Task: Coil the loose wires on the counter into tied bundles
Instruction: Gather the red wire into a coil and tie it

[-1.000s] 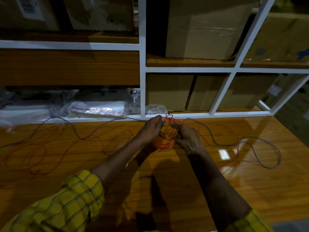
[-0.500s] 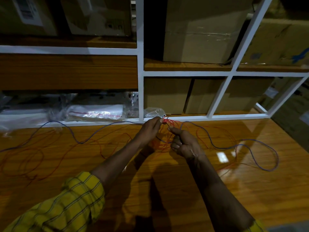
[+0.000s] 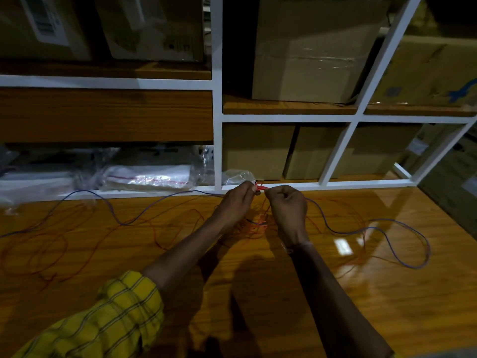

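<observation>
Glossy wood formed the worktop [image 3: 335,293], backed by white-framed shelves [image 3: 217,140] stacked with cardboard boxes [image 3: 304,55]. Red wires [image 3: 254,227] and a blue wire [image 3: 402,257] were strewn across it. A red strand was pinched between the left hand [image 3: 238,202] and right hand [image 3: 287,206], fingers curled.

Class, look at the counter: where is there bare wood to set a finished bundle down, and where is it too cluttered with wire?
Bare wood lies on the glossy wooden counter in front of the blue wire's right-hand loop, right of the right forearm. Crowded: thin red wires sprawl across the left, and a red tangle lies under the left hand and right hand.
</observation>
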Demonstrator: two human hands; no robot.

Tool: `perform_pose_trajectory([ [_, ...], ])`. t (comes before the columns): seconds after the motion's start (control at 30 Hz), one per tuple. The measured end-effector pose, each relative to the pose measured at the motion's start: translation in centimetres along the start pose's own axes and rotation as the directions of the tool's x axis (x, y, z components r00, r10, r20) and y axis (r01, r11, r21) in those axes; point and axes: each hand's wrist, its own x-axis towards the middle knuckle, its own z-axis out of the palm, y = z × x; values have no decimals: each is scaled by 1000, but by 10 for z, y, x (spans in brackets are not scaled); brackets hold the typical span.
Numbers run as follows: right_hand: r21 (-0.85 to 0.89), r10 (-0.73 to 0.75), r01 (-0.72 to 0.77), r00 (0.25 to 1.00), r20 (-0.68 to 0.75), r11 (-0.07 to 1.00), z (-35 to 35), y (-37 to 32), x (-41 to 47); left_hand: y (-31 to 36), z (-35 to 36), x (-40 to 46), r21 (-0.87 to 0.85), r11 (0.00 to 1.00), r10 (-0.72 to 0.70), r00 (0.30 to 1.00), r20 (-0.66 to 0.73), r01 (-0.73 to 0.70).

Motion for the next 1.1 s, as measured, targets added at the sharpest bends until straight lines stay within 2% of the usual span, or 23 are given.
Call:
perform_pose_trajectory([
  [0.13, -36, -119, 117, 992, -51, 992, -3, -4, 1, 7, -2, 0, -19, 1000, 12, 999, 34, -11],
  [0.43, -46, -180, 179, 984, -15, 983, -12, -5, 2, 8, -2, 6, -71, 997, -24, 998, 56, 28],
  [0.63, -75, -298, 295, 954, -39, 953, -14, -11, 2, 9, -2, 5, -84, 996, -22, 997, 74, 28],
  [0.77, 71, -223, 227, 973, -62, 971, -13, -16, 2, 10, -2, 3, -137, 990, -11, 996, 85, 23],
  [0.9, 248, -106, 100, 994, 10, 964, -12, -21, 0, 11, 0, 1, -209, 977, -5, 994, 110, 28],
  [1.1, 342, -66, 43, 996, 58, 939, -13, -18, 3, 15, 2, 2, -264, 964, -12, 994, 105, 39],
])
